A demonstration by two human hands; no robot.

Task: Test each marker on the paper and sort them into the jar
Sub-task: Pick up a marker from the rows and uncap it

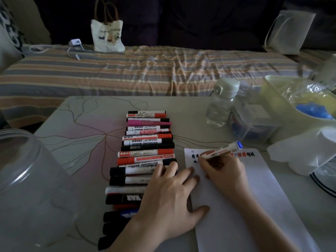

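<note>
- We see a dim room: a striped bed [145, 70] behind our pale desk [81, 128].
- A row of markers [145, 153] runs down the desk's middle; the jar [27, 179] stands at its left edge.
- Our right hand [223, 171] grips a marker [221, 149], its tip seemingly on the paper [254, 206] near the right edge.
- Our left hand [169, 199] lies flat, fingers spread, across markers and paper.

Several markers in the row [145, 160] read "WHITEBOARD MARKER", printed upside down to the viewer, one such marker [143, 142] beside a barcode; one red marker [145, 153] reads "WhiteBoard". The tote bag [107, 34] on the bed reads "NAUGHTYBEAR"; other print is too small to read.
</note>
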